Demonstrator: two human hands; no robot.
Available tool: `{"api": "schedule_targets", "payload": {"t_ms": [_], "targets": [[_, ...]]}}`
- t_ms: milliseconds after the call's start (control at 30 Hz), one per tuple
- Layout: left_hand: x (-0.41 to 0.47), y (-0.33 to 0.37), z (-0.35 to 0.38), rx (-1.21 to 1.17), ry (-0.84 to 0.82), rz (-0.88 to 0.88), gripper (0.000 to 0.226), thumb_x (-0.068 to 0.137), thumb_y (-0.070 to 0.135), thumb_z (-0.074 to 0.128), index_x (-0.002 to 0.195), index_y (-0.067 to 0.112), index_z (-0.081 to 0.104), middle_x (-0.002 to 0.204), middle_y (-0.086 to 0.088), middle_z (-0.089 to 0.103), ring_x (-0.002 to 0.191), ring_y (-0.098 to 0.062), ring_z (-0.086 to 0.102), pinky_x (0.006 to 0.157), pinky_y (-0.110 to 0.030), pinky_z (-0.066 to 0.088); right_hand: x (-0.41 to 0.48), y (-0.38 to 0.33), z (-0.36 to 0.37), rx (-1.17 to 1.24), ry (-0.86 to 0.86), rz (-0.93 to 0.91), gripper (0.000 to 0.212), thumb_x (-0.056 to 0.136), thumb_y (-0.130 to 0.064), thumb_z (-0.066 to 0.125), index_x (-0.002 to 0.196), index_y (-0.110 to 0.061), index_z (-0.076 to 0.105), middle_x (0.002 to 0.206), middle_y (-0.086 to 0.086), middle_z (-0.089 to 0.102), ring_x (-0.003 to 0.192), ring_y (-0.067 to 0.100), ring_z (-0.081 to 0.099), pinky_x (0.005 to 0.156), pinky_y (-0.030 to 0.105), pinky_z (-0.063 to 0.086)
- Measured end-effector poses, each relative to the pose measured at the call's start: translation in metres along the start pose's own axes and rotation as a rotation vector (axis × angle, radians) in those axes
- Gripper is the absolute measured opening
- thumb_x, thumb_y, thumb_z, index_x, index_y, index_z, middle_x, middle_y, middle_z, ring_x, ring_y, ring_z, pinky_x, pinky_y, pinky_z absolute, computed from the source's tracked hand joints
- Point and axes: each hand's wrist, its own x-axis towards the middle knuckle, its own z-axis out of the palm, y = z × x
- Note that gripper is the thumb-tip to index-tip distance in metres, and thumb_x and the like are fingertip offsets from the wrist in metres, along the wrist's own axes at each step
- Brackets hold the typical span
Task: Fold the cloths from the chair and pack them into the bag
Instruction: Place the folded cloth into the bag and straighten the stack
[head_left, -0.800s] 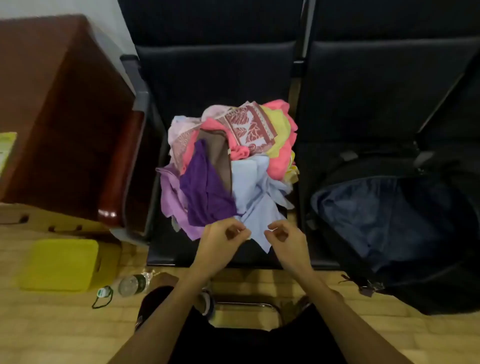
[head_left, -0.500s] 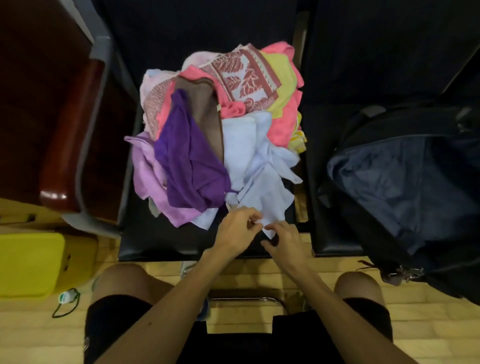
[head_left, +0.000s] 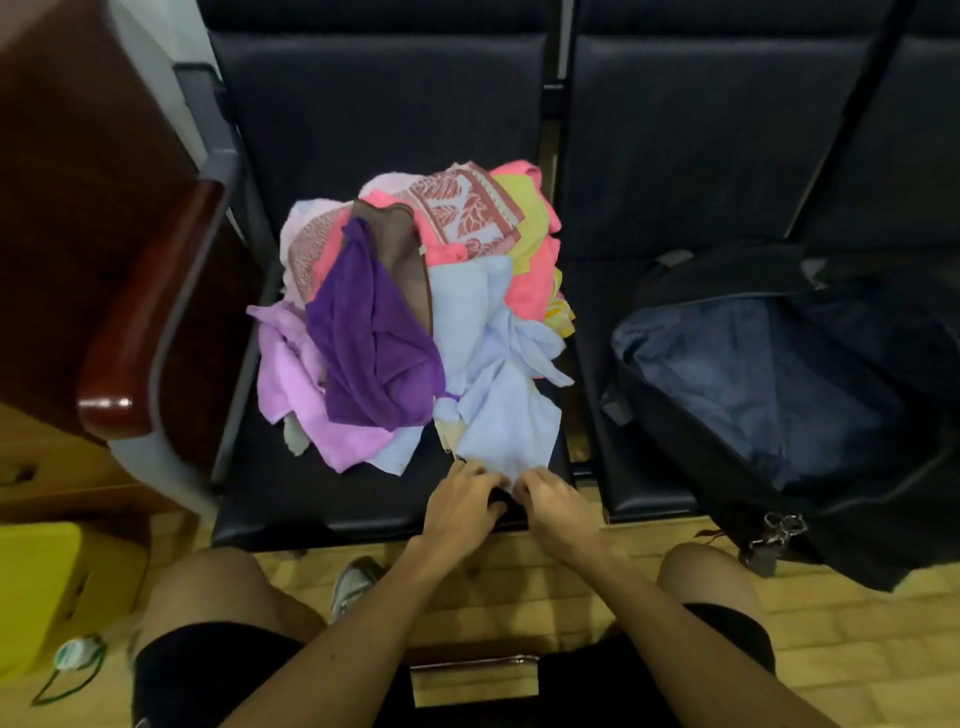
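Note:
A heap of several cloths (head_left: 415, 291) lies on the black chair seat (head_left: 311, 504): purple, lilac, brown, pink, yellow and a red leaf-patterned one. A light blue cloth (head_left: 506, 415) hangs off the heap's front toward the seat edge. My left hand (head_left: 460, 506) and my right hand (head_left: 553, 506) sit side by side at its lower hem, fingers curled and pinching the fabric. The black bag (head_left: 779, 374) lies open on the neighbouring seat to the right, its blue lining showing.
A chair armrest with a dark red wooden top (head_left: 150, 306) stands left of the seat. A yellow box (head_left: 47, 587) and a bottle with a green cap (head_left: 78, 652) lie on the wooden floor at the lower left. My knees sit close to the seat's front edge.
Both hands have drawn the light blue cloth's hem toward the seat's front edge and stayed close together. The camera has tilted, so the heap and bag sit lower in view.

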Motion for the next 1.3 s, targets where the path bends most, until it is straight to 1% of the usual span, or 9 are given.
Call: {"api": "schedule_targets", "payload": {"t_ms": [267, 433, 633, 700, 833, 967, 1033, 1133, 1300], "targets": [[-0.013, 0.015, -0.035, -0.163, 0.302, 0.157, 0.008, 0.095, 0.023, 0.06, 0.096, 0.019, 0.068, 0.102, 0.006, 0.06, 0.1, -0.012, 0.052, 0.086, -0.031, 0.046, -0.035, -0.035, -0.062, 0.049, 0.061, -0.113, 0.009, 0.105, -0.023, 0.037, 0.103, -0.017, 0.044, 0.093, 0.001, 0.056, 0.079, 0.025, 0.052, 0.068, 0.041, 0.041], [-0.031, 0.05, -0.101, -0.567, 0.385, 0.195, 0.015, 0.096, 0.008, 0.056, 0.089, 0.022, 0.057, 0.088, 0.006, 0.062, 0.082, 0.004, 0.053, 0.074, -0.009, 0.039, -0.054, -0.07, -0.12, 0.161, 0.293, -0.214, 0.007, 0.102, -0.028, 0.044, 0.095, -0.026, 0.044, 0.078, -0.004, 0.055, 0.068, 0.021, 0.053, 0.061, 0.039, 0.042], [-0.064, 0.082, -0.167, -0.751, 0.467, 0.35, 0.005, 0.101, 0.016, 0.055, 0.104, 0.02, 0.056, 0.074, 0.009, 0.058, 0.068, -0.002, 0.054, 0.063, -0.022, 0.046, -0.079, -0.119, -0.184, 0.174, 0.498, -0.309, 0.017, 0.092, -0.042, 0.065, 0.092, -0.025, 0.06, 0.073, -0.005, 0.057, 0.066, 0.014, 0.051, 0.06, 0.03, 0.039], [-0.078, 0.085, -0.18, -0.745, 0.435, 0.4, 0.015, 0.1, 0.021, 0.058, 0.112, 0.03, 0.054, 0.076, 0.014, 0.06, 0.072, -0.004, 0.059, 0.067, -0.026, 0.05, -0.089, -0.134, -0.201, 0.133, 0.554, -0.324, 0.016, 0.092, -0.036, 0.066, 0.093, -0.02, 0.065, 0.079, 0.0, 0.064, 0.071, 0.019, 0.056, 0.065, 0.036, 0.046], [-0.101, 0.074, -0.185, -0.644, 0.275, 0.446, 0.04, 0.093, 0.023, 0.066, 0.13, 0.029, 0.052, 0.114, 0.011, 0.067, 0.1, -0.008, 0.066, 0.084, -0.033, 0.057, -0.116, -0.164, -0.226, 0.162, 0.694, -0.37, 0.017, 0.091, -0.031, 0.068, 0.094, -0.015, 0.066, 0.088, 0.0, 0.069, 0.08, 0.016, 0.062, 0.072, 0.033, 0.051], [-0.116, 0.051, -0.185, -0.438, 0.105, 0.337, 0.021, 0.078, 0.027, 0.063, 0.097, 0.016, 0.064, 0.094, -0.003, 0.072, 0.083, -0.019, 0.068, 0.077, -0.049, 0.054, -0.142, -0.18, -0.243, 0.24, 0.758, -0.403, 0.016, 0.089, -0.026, 0.071, 0.088, -0.012, 0.067, 0.085, -0.001, 0.068, 0.078, 0.01, 0.061, 0.068, 0.021, 0.046], [-0.119, 0.041, -0.19, -0.39, 0.029, 0.298, 0.033, 0.075, 0.03, 0.063, 0.098, 0.006, 0.065, 0.096, -0.012, 0.072, 0.086, -0.029, 0.067, 0.079, -0.052, 0.053, -0.151, -0.182, -0.248, 0.215, 0.73, -0.38, 0.015, 0.089, -0.028, 0.071, 0.09, -0.014, 0.066, 0.087, -0.002, 0.067, 0.08, 0.007, 0.06, 0.067, 0.015, 0.042], [-0.125, 0.027, -0.201, -0.506, -0.052, 0.291, 0.017, 0.089, 0.014, 0.07, 0.105, 0.01, 0.069, 0.1, 0.001, 0.075, 0.089, -0.015, 0.07, 0.078, -0.034, 0.056, -0.16, -0.172, -0.254, 0.202, 0.684, -0.356, 0.017, 0.086, -0.031, 0.073, 0.087, -0.015, 0.066, 0.087, -0.003, 0.066, 0.081, 0.008, 0.06, 0.067, 0.018, 0.042], [-0.14, 0.002, -0.228, -0.745, 0.022, 0.192, 0.025, 0.086, 0.019, 0.076, 0.101, 0.0, 0.07, 0.097, -0.01, 0.076, 0.087, -0.019, 0.07, 0.077, -0.036, 0.055, -0.162, -0.138, -0.256, 0.245, 0.658, -0.293, 0.018, 0.083, -0.031, 0.076, 0.078, -0.02, 0.063, 0.078, -0.006, 0.063, 0.071, 0.006, 0.059, 0.06, 0.015, 0.042]]}}
